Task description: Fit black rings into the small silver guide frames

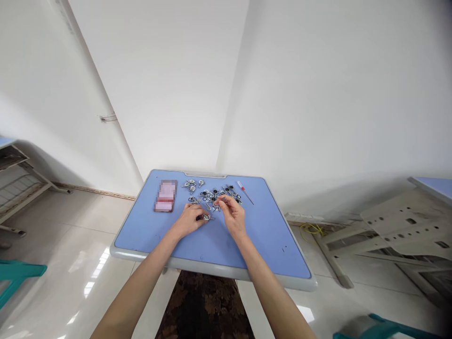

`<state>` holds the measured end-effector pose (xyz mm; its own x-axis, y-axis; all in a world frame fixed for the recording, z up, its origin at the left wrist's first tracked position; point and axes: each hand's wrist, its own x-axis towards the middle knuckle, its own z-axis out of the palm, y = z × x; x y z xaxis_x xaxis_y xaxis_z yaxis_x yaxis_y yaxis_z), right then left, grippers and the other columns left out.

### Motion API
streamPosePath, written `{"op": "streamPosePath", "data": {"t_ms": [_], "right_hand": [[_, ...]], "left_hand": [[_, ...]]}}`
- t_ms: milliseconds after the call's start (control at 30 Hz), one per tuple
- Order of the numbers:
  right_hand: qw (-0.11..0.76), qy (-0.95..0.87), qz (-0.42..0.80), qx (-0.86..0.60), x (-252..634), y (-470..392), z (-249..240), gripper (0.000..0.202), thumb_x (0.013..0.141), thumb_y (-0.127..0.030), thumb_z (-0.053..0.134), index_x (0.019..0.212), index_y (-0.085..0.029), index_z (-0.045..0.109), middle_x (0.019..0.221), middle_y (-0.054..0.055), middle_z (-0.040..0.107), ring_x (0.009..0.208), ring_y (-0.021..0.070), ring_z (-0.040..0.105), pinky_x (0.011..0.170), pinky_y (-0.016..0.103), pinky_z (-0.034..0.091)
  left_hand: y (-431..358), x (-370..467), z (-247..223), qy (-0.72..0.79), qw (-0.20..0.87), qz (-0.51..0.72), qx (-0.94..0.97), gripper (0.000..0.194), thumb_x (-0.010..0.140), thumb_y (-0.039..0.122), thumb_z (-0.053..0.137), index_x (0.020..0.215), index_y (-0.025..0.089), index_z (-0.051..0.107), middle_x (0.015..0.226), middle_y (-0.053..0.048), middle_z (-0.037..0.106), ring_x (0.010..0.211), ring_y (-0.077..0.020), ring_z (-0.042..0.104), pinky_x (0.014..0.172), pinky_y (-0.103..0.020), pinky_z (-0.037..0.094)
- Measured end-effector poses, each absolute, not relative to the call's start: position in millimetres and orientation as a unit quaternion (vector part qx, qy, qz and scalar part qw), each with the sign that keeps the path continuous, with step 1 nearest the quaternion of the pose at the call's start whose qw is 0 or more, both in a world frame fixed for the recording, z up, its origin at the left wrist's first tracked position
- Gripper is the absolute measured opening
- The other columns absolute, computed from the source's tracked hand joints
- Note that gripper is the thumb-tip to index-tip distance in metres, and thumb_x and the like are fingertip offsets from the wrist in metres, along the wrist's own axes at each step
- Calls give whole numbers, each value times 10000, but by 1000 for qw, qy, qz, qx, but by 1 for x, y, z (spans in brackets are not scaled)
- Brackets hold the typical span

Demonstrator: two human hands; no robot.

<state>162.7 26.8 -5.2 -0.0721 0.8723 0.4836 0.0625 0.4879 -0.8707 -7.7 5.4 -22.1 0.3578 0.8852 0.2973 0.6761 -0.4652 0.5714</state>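
Note:
My left hand point(189, 219) rests low over the desk, its fingers closed on a small metal fitting point(207, 218) with a ring and a short shank. To its right my right hand point(233, 214) is raised a little, thumb and fingertips pinched together; what they hold, if anything, is too small to name. Beyond both hands spreads a loose pile of small metal fittings point(215, 192), some with black round parts. A smaller group of silver fittings point(190, 183) lies apart at the back left of the pile.
On the blue desk point(141, 230), a phone point(165, 196) with a blurred screen lies to the left. A slim screwdriver point(245, 192) with a clear and red handle lies right of the pile. White wall stands behind; teal stools point(21, 273) and other desks flank both sides.

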Motion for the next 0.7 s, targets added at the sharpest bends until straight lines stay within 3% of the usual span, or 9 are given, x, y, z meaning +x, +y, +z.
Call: {"op": "streamPosePath", "data": {"t_ms": [200, 400, 700], "right_hand": [[545, -679, 350, -344, 163, 28, -7, 152, 878, -322, 528, 954, -211, 598, 893, 50, 671, 782, 172, 661, 764, 323, 544], [527, -693, 356, -338, 162, 25, -6, 162, 881, -318, 517, 974, -211, 596, 824, 36, 670, 771, 176, 658, 753, 319, 539], [522, -696, 348, -349, 163, 25, -6, 173, 883, -334, 514, 977, -218, 600, 824, 41, 676, 772, 185, 663, 756, 331, 547]], "left_hand": [[1, -7, -18, 489, 167, 293, 805, 159, 766, 168, 640, 916, 215, 664, 903, -11, 666, 908, -188, 591, 900, -361, 338], [0, -7, -17, 483, 171, 289, 809, 117, 800, 268, 647, 905, 216, 658, 934, -18, 670, 916, -190, 593, 929, -374, 327], [1, -8, -18, 482, 170, 289, 810, 119, 821, 285, 636, 912, 216, 666, 908, -20, 666, 905, -191, 595, 927, -377, 333]]}}
